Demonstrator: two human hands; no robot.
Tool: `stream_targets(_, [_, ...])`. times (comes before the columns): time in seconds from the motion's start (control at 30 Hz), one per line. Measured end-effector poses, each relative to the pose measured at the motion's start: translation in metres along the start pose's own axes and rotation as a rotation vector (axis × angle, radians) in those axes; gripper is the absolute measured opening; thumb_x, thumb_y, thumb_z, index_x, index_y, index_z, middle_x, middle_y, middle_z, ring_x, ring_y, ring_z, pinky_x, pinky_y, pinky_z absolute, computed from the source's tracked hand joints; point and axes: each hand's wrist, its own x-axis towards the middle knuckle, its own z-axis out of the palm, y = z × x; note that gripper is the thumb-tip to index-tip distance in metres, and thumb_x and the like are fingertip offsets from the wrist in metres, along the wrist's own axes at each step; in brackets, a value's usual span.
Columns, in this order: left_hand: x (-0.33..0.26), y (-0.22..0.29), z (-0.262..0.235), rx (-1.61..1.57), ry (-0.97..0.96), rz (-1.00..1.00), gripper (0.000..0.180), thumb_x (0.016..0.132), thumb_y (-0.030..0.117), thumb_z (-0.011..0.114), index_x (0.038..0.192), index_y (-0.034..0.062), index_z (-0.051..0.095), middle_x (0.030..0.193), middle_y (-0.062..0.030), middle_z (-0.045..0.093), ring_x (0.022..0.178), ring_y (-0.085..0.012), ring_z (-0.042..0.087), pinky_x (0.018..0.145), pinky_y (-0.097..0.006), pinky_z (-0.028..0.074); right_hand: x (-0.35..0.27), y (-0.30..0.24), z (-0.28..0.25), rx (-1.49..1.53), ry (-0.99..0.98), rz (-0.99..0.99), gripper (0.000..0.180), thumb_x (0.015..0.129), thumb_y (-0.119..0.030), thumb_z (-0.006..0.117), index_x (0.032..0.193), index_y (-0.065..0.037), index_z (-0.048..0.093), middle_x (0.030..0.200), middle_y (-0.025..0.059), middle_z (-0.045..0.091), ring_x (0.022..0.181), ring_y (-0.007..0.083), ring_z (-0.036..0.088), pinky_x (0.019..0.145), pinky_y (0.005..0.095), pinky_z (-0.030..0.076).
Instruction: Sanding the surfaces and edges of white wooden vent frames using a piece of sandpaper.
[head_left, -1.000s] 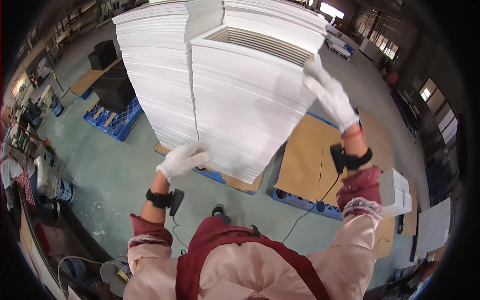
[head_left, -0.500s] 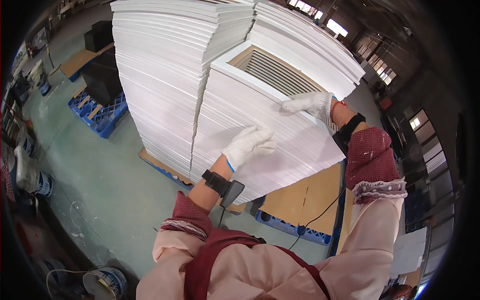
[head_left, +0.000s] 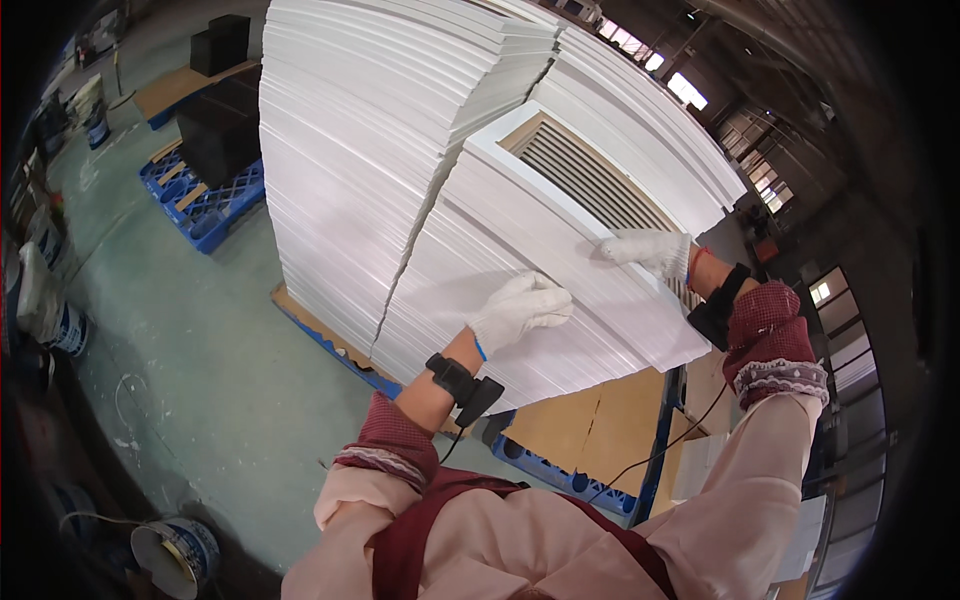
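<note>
White louvred frames [head_left: 450, 290] are piled in a tall stack in front of me, their edges forming a layered white wall. The uppermost frame [head_left: 490, 140] has a rectangular opening with dark slats [head_left: 590, 175]. My right hand [head_left: 650, 252], in a white knit glove, grips that frame's near rim; some fingers are hidden over the opening. Lower and to the left, my gloved left hand [head_left: 520, 312] is against the stack's side, fingers bent and pressed together. Whatever they may hold is hidden.
Another tall white stack [head_left: 350, 150] adjoins on the left, with more white panels [head_left: 640, 120] behind. Blue pallets with brown board [head_left: 570, 425] lie below. Black blocks [head_left: 220, 125] rest on a blue pallet [head_left: 205, 235] to the left. A bucket [head_left: 175, 555] stands lower left.
The stacks sit slightly farther right in view, and both hands have shifted right with them. The left hand's fingers look closer together. My right hand keeps its place on the rim.
</note>
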Motion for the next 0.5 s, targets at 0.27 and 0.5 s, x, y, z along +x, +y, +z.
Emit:
stream_targets(0.27, [0.006,0.018,-0.030,-0.271,-0.017,0.000,0.033,0.103,0.021,0.052,0.115,-0.0100,0.052,0.110,-0.0181,0.064,0.105,-0.0274,0.066,0.089,-0.035,0.058,-0.031,-0.035,0.035,0.132,0.000,0.043,0.080,0.090,-0.039,0.072,0.147,0.006,0.038,0.147,0.0181,0.048,0.136,0.0228,0.044,0.116,0.0353,0.031])
stream_targets(0.5, [-0.023,0.040,-0.051,0.031,-0.074,0.116,0.044,0.101,0.028,0.058,0.128,-0.0054,0.049,0.120,-0.0151,0.060,0.111,-0.0283,0.062,0.089,-0.041,0.057,-0.050,-0.047,0.053,0.014,-0.164,-0.061,0.079,0.093,-0.041,0.067,0.150,0.003,0.034,0.146,0.0178,0.049,0.135,0.0238,0.045,0.114,0.0330,0.033])
